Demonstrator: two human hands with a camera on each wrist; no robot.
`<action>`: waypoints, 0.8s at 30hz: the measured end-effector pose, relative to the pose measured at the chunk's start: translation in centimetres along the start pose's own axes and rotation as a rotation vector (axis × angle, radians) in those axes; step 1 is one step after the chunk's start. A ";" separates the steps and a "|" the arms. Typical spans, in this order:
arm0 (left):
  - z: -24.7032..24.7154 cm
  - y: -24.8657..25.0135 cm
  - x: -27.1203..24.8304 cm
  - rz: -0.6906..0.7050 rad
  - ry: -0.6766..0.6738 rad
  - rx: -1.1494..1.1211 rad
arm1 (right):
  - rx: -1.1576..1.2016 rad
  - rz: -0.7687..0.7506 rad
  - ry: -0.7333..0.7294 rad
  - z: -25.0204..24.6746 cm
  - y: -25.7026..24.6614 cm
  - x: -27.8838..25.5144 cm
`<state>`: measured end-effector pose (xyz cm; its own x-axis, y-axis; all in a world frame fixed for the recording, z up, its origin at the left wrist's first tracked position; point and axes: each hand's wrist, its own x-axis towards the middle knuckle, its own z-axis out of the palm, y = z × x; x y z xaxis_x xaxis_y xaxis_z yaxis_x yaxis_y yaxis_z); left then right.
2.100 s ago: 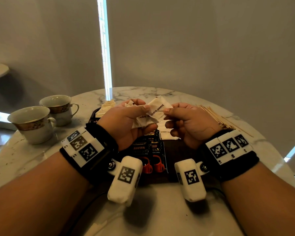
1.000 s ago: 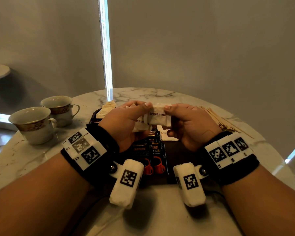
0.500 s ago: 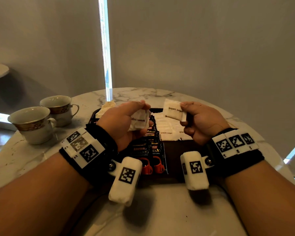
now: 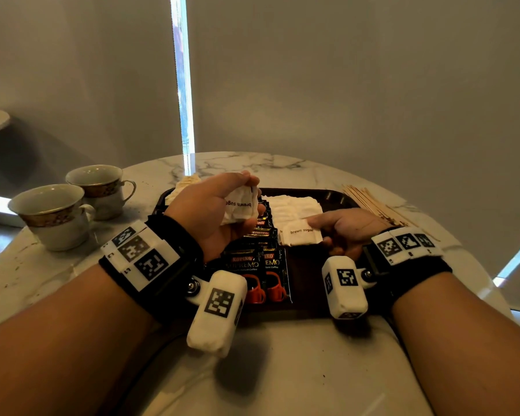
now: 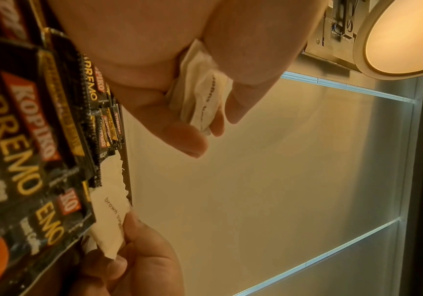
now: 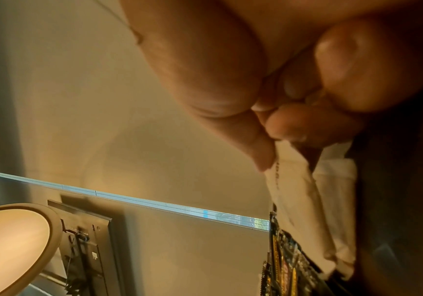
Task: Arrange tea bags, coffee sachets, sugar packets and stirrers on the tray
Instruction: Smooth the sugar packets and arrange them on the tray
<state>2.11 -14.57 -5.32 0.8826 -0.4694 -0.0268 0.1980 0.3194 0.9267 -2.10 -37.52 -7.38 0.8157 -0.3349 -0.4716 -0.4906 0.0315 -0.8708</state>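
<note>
Left hand (image 4: 213, 211) grips a bunch of sugar packets (image 4: 239, 207) above the coffee sachets (image 4: 254, 261) | right hand (image 4: 341, 231) pinches one packet (image 4: 300, 234) low over the tray (image 4: 330, 195), beside the sugar row | stirrers (image 4: 370, 202) on worktop (image 4: 282, 370), right of tray

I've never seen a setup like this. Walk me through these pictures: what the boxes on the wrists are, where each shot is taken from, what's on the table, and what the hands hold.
No machine here: a person works with bare hands. The white boxes are cameras strapped to the wrists; a third camera sits on the head.

The head view looks down on a marble table with a dark tray. On the tray lie black coffee sachets and white sugar packets. Wooden stirrers and two cups stand beside it.

The left hand grips a bunch of sugar packets. The right hand pinches one brown sugar packet low over the tray.

The wrist views show those fingers up close.
</note>
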 end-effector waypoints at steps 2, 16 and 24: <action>0.0 0.0 0.0 -0.006 0.003 0.004 | -0.067 0.004 0.005 0.0 -0.1 -0.6; 0.0 -0.2 0.0 -0.017 -0.015 -0.012 | -0.148 -0.096 -0.058 -0.4 0.1 0.9; 0.0 -0.1 0.1 -0.024 0.005 -0.020 | -0.173 -0.094 -0.034 0.0 -0.1 0.6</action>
<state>2.19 -14.67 -5.44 0.8795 -0.4731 -0.0512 0.2277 0.3239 0.9183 -1.52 -37.71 -7.56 0.8688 -0.2970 -0.3963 -0.4548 -0.1620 -0.8757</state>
